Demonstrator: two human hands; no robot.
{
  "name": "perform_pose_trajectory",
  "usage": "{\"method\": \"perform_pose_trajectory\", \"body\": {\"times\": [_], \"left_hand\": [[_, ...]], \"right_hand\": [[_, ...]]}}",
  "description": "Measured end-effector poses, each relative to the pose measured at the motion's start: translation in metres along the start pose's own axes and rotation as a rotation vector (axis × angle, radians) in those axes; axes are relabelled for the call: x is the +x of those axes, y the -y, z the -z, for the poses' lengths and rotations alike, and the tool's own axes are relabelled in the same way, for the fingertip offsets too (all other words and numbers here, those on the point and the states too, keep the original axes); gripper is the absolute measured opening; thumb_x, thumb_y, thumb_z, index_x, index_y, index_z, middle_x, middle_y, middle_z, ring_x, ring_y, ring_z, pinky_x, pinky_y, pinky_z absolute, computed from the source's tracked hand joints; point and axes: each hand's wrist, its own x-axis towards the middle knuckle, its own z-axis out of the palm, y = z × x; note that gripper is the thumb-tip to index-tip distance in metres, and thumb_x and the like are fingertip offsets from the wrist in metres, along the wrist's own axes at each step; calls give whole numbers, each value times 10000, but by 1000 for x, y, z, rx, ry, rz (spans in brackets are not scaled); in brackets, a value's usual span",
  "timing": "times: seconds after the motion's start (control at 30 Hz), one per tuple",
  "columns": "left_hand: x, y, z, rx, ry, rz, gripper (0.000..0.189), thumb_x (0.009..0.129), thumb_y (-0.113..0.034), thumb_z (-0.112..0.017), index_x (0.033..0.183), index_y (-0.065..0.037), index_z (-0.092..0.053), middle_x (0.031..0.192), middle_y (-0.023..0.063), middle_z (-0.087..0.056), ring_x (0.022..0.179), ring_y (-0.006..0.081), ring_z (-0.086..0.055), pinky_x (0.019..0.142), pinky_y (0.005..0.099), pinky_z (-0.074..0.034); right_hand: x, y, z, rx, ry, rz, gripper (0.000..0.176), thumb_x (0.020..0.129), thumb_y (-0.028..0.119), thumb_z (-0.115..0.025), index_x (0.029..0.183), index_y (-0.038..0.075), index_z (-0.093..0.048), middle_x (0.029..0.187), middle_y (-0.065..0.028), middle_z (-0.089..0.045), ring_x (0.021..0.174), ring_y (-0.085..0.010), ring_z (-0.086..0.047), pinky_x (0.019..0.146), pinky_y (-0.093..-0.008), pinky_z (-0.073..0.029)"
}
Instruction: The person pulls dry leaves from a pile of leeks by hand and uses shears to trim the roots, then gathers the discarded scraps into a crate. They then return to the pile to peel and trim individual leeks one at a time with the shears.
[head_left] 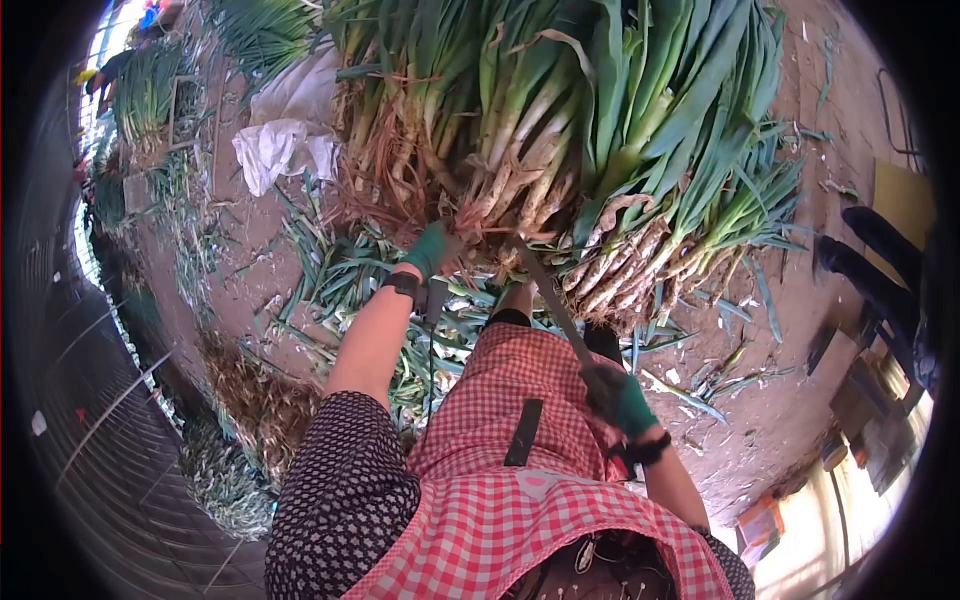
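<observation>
Long green stalks with pale, soil-covered stems and roots [510,185] lie in a big heap across the top centre. My left hand [430,252], in a green glove, is at the roots on the heap's lower edge; its fingers are hidden among them. My right hand [618,400], also gloved, is closed round the handle of a long blade [557,305]. The blade slants up and left, and its tip reaches the roots right of my left hand. A smaller bunch with brown roots [620,272] lies right of the blade.
Cut leaves [350,265] litter the ground below the heap. A white sack [285,150] lies at the upper left, and brown root trimmings [258,400] are piled at the lower left. At the right edge are another person's dark-clad legs [880,270] beside some boxes.
</observation>
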Motion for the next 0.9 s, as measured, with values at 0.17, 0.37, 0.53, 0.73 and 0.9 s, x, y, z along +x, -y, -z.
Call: {"method": "perform_pose_trajectory", "body": {"times": [0.17, 0.37, 0.53, 0.73, 0.9], "left_hand": [[-40, -116, 42, -106, 7, 315, 428, 974, -291, -589, 1288, -2, -552, 1150, 124, -650, 974, 229, -597, 871, 342, -482], [-39, -115, 47, -216, -9, 284, 414, 969, -297, -612, 1274, -26, -544, 1117, 136, -621, 903, 214, -572, 832, 366, -491], [-2, -46, 29, -543, -12, 146, 327, 957, -163, -608, 1251, -27, -563, 1138, 121, -614, 941, 180, -565, 824, 327, -505], [-16, -93, 35, -124, 36, -110, 388, 937, -178, -650, 1278, -12, -569, 1165, 106, -667, 1040, 173, -626, 897, 301, -502], [-31, -119, 35, 50, -69, -75, 319, 911, -153, -675, 1196, -15, -634, 1130, 131, -689, 1015, 217, -659, 895, 316, -510]], "right_hand": [[-72, 18, 27, -239, -253, 17, 165, 977, 189, -590, 1081, 89, -671, 635, 20, -563, 493, -52, -485, 441, -224, -377], [-49, 3, 0, -520, -66, 51, 205, 979, 248, -600, 1048, 62, -650, 646, 9, -578, 524, -74, -540, 483, -248, -435], [14, 8, -30, -294, -73, -31, 227, 982, 297, -591, 1060, 90, -642, 668, -9, -582, 536, -87, -548, 465, -263, -421], [135, 19, -89, -565, -159, 434, 233, 976, 278, -582, 1065, 71, -641, 734, -74, -635, 614, -152, -598, 549, -325, -464], [231, 74, -135, -600, -151, 657, 225, 972, 248, -572, 1033, 45, -649, 875, -189, -681, 788, -361, -659, 700, -420, -506]]}}
